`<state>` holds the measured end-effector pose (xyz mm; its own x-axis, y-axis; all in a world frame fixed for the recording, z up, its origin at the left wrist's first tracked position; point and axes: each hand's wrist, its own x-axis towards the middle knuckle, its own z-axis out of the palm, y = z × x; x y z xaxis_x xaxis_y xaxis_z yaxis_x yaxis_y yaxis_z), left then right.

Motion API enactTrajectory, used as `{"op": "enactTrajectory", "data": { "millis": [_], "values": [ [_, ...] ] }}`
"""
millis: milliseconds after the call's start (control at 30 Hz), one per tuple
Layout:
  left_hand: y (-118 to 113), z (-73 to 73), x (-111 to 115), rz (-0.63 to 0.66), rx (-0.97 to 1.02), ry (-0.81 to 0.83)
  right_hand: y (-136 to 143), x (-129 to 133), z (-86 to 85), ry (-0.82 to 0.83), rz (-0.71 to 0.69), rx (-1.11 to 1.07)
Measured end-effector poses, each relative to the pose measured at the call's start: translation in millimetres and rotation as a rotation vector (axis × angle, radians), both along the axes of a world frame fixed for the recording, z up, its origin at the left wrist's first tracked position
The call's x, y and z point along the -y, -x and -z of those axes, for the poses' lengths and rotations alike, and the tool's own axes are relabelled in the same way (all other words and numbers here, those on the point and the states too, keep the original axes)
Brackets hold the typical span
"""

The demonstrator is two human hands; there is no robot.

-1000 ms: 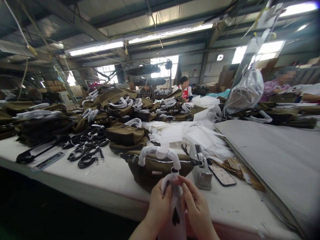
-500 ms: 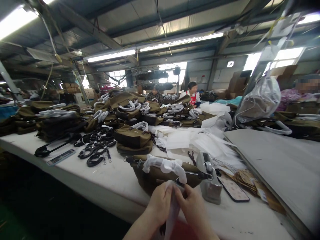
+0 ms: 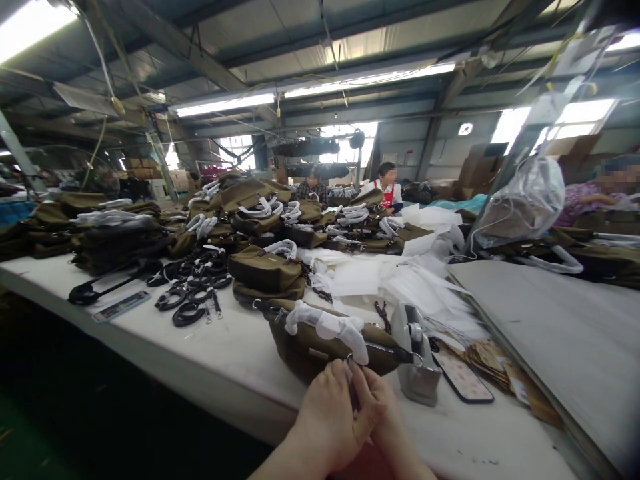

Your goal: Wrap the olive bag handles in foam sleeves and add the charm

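Note:
An olive-green handbag [image 3: 305, 347] with dark trim stands at the table's near edge, its zipper along the top. White wrapping covers its handle [image 3: 327, 325]. My left hand [image 3: 325, 417] and my right hand [image 3: 377, 407] meet at the bag's front, by the ring at the handle's right end. Both are closed, fingertips pinched together on a white wrapping sheet [image 3: 347, 371], of which only a small piece shows. The fingers hide the rest of it and part of the ring.
A tape dispenser [image 3: 417, 367] stands right of the bag, beside a phone [image 3: 463, 378] and brown paper tags [image 3: 493, 363]. White sheets [image 3: 355, 277] lie behind. Stacked bags [image 3: 265, 270] and black straps [image 3: 190, 313] are at left. Several people sit farther off.
The white sheet hung down between my hands earlier; now it is mostly hidden in my fingers. My hands have come closer together, the left thumb reaching across the right hand.

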<state>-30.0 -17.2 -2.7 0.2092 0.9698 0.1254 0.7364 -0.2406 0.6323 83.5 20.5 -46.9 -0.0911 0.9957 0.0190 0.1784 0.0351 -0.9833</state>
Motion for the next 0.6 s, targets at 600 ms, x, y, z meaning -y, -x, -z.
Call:
{"op": "enactTrajectory", "data": {
  "millis": [600],
  "values": [
    [25.0,25.4,-9.5,0.065,1.091,0.621,-6.2,12.1,-0.8,0.019,-0.172,-0.101]
  ]
}}
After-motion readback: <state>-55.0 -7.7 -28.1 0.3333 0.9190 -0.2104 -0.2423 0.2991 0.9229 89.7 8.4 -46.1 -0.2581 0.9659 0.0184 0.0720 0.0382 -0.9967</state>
